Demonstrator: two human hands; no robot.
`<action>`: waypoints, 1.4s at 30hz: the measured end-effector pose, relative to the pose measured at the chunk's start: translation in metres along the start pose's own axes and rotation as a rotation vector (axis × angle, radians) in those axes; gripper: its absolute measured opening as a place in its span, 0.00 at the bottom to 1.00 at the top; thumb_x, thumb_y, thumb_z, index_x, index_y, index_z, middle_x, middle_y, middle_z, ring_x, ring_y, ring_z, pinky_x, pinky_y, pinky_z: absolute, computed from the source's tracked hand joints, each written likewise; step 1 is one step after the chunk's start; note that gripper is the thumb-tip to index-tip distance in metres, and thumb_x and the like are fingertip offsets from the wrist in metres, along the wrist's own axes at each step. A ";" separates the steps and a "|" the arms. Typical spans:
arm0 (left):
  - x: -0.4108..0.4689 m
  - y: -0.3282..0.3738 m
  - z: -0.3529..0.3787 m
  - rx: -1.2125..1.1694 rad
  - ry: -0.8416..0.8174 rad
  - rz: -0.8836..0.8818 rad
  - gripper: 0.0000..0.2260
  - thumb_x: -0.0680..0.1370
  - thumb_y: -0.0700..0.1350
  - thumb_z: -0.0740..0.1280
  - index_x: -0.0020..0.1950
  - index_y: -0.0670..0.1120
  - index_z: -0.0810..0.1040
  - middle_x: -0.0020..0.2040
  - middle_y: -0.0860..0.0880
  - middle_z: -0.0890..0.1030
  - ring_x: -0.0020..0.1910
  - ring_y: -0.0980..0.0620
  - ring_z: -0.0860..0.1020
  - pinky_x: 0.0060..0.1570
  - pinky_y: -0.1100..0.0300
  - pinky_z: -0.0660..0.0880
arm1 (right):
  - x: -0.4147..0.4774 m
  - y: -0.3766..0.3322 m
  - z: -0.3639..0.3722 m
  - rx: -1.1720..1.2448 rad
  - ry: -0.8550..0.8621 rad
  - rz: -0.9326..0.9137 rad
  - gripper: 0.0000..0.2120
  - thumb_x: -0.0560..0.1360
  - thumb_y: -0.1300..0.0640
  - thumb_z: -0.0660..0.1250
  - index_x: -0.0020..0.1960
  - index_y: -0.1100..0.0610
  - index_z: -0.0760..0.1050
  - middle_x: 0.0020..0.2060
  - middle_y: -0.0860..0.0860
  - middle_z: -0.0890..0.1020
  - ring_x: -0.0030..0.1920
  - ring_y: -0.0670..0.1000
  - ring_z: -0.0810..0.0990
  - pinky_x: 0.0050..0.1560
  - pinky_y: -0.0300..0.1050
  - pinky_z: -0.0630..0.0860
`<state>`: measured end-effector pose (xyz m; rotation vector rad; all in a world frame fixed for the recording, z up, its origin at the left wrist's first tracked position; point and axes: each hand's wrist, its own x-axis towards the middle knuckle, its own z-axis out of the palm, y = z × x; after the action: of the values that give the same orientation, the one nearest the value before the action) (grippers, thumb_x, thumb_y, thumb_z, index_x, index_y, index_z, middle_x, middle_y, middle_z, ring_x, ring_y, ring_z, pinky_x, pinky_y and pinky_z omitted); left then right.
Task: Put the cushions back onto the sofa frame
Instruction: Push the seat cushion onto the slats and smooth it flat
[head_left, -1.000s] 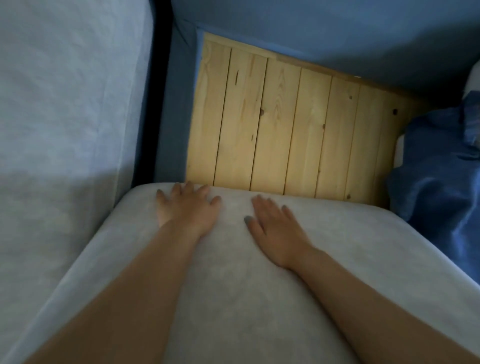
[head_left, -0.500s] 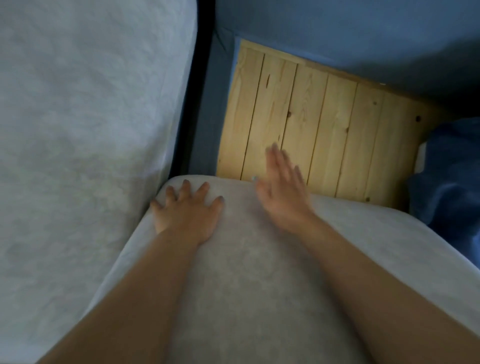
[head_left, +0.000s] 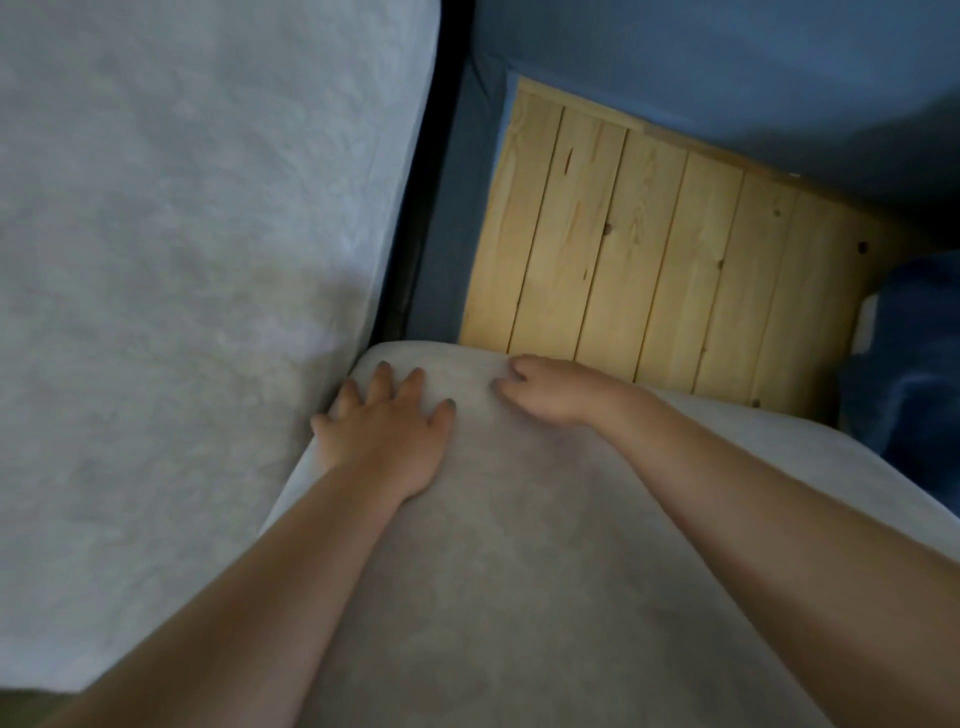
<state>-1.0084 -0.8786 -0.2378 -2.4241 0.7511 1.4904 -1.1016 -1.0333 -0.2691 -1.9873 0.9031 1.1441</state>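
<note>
A grey seat cushion (head_left: 519, 571) lies under both my hands, its far edge overlapping the pine slats (head_left: 649, 249) of the sofa frame. My left hand (head_left: 387, 431) rests flat on its far left corner with the fingers spread. My right hand (head_left: 550, 389) sits at the far edge, thumb on top and fingers curled over the rim, gripping the cushion. A second, larger grey cushion (head_left: 182, 260) fills the left side and touches the first cushion's left edge.
Blue upholstery of the sofa back (head_left: 727, 67) runs behind the slats, and a blue side panel (head_left: 447, 234) borders them on the left. Bunched blue fabric (head_left: 909, 364) lies at the right edge. A dark gap (head_left: 431, 171) separates the large cushion from the frame.
My right hand lifted off the cushion top, reached forward over the slats, then came back and curled over the far edge. My left hand stayed flat on the cushion.
</note>
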 end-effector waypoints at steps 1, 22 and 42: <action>-0.002 -0.001 -0.001 -0.001 -0.001 0.002 0.28 0.81 0.65 0.46 0.80 0.60 0.48 0.81 0.53 0.46 0.78 0.42 0.51 0.73 0.41 0.56 | -0.002 -0.005 -0.001 0.029 0.054 -0.029 0.27 0.84 0.44 0.49 0.78 0.57 0.57 0.77 0.54 0.61 0.75 0.54 0.62 0.69 0.47 0.62; -0.060 -0.030 -0.002 0.048 -0.047 -0.078 0.38 0.80 0.67 0.45 0.80 0.43 0.42 0.80 0.40 0.48 0.77 0.38 0.56 0.70 0.45 0.60 | 0.004 -0.086 0.048 -0.054 0.061 -0.230 0.26 0.84 0.46 0.46 0.80 0.50 0.47 0.80 0.48 0.48 0.79 0.51 0.47 0.77 0.51 0.44; -0.099 -0.049 0.004 -0.062 0.024 -0.046 0.34 0.81 0.64 0.48 0.80 0.44 0.46 0.79 0.44 0.53 0.73 0.41 0.62 0.66 0.49 0.66 | 0.012 -0.117 0.026 0.030 -0.086 -0.427 0.17 0.82 0.53 0.55 0.69 0.48 0.72 0.70 0.54 0.69 0.72 0.54 0.65 0.73 0.51 0.60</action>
<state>-1.0220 -0.8034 -0.1576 -2.4906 0.6590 1.4916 -1.0132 -0.9520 -0.2662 -1.9642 0.4179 0.9536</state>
